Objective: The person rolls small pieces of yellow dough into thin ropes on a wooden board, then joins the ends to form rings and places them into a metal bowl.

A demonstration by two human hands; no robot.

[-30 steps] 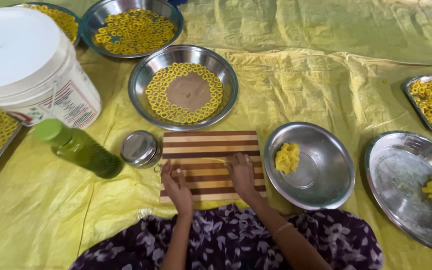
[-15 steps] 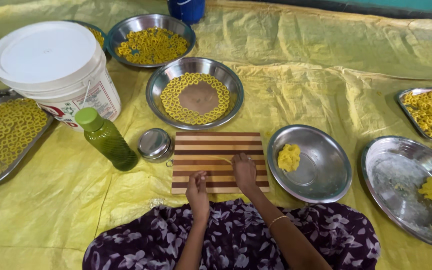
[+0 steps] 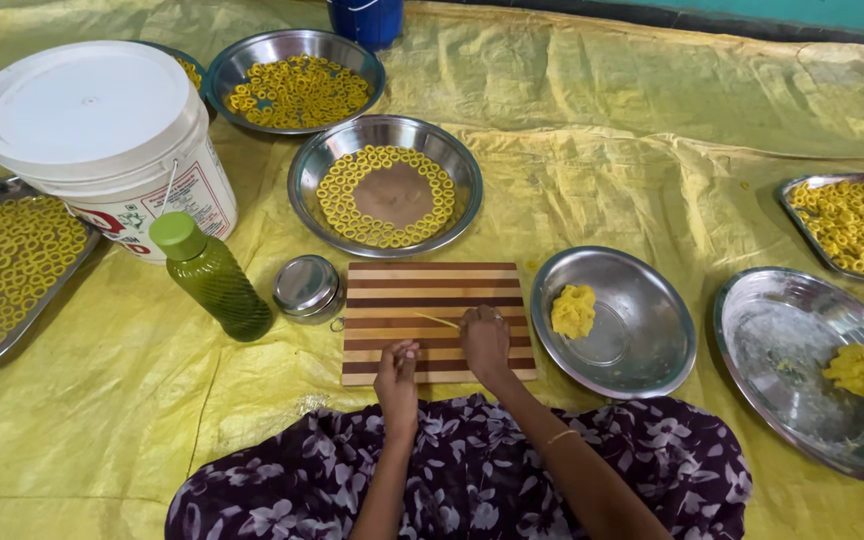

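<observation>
A striped wooden cutting board [image 3: 432, 290] lies on the yellow sheet in front of my lap. My right hand [image 3: 485, 340] rests palm down on the board, fingers curled over one end of a thin yellow dough strand [image 3: 436, 320] that sticks out to the left. My left hand [image 3: 398, 365] sits at the board's near edge with its fingertips bunched together; whether it holds anything is hidden. Just right of the board, a steel bowl [image 3: 642, 340] contains a lump of yellow dough [image 3: 573, 310].
A steel bowl with yellow dough rings around its rim [image 3: 385, 190] sits beyond the board, with another bowl of rings [image 3: 297, 85] further back. At left are a white lidded bucket [image 3: 102, 140], green bottle [image 3: 210, 275], small steel tin [image 3: 307, 288] and ring tray [image 3: 2, 270]. At right are a steel plate [image 3: 802, 360] and tray [image 3: 852, 225].
My left hand has slid right along the board's near edge, closer to my right hand. The right hand stays on the strand. My view has shifted, showing more of the bucket and left tray.
</observation>
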